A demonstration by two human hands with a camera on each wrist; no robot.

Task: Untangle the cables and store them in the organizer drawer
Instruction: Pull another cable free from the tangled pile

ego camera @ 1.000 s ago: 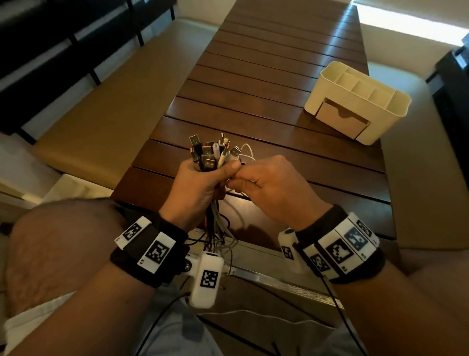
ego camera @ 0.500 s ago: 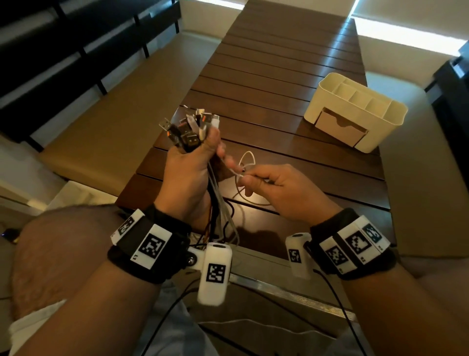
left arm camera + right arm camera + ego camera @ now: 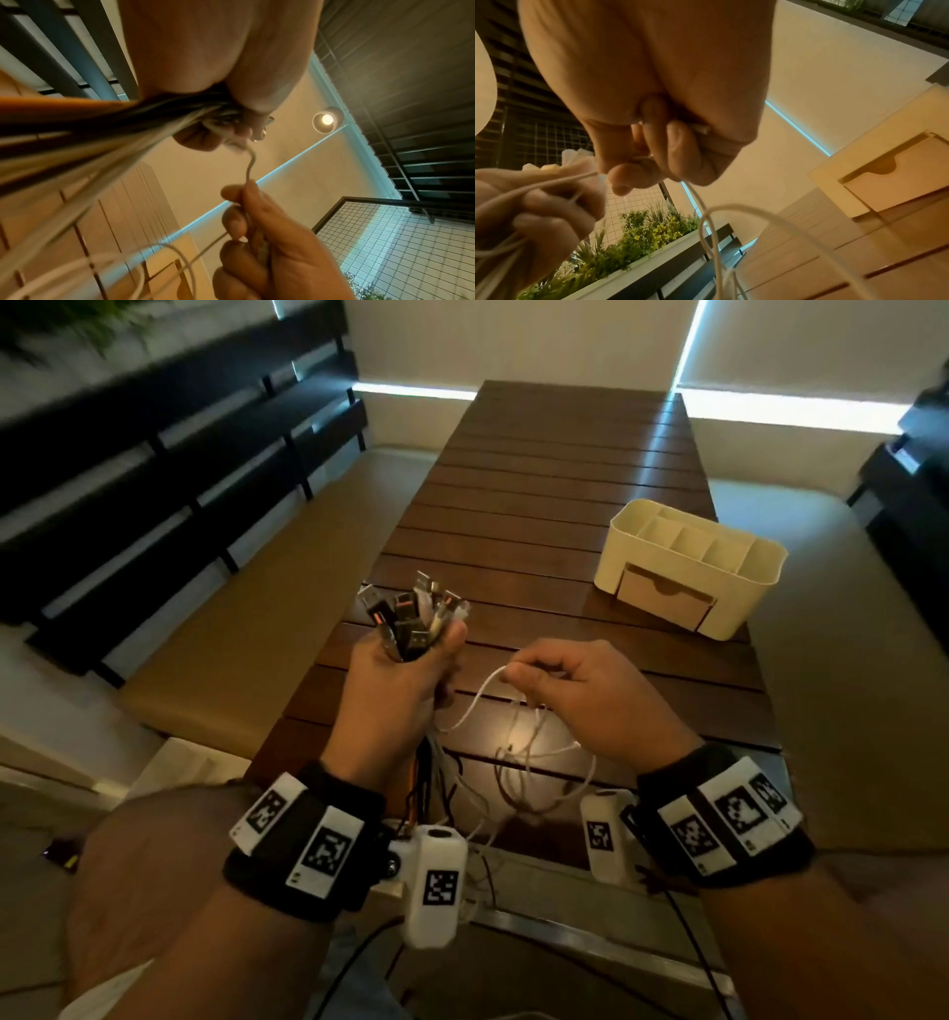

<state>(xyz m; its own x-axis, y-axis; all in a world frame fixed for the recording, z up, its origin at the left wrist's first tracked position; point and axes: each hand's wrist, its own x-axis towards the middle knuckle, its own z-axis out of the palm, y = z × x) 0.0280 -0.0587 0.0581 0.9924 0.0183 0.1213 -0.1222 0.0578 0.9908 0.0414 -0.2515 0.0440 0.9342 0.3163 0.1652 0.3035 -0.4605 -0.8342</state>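
Left hand (image 3: 395, 690) fisted round cable bundle (image 3: 416, 618), metal plugs fanned upward over slatted wooden table (image 3: 544, 505), near edge. Right hand (image 3: 580, 690) pinching thin white cable (image 3: 477, 701), loops dangling. Far right: cream plastic organizer (image 3: 739, 603), drawer (image 3: 662, 603) closed, bare slats between.

A dark slatted wooden table (image 3: 554, 469) runs toward twelve o'clock, flanked by tan cushioned benches (image 3: 221, 629), with a black slatted backrest (image 3: 154, 469) at ten o'clock and a lit ceiling lamp (image 3: 326, 119) overhead.

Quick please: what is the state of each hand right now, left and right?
Left hand: closed, gripping the cable bundle.
Right hand: closed, pinching one white cable that leads out of the bundle.
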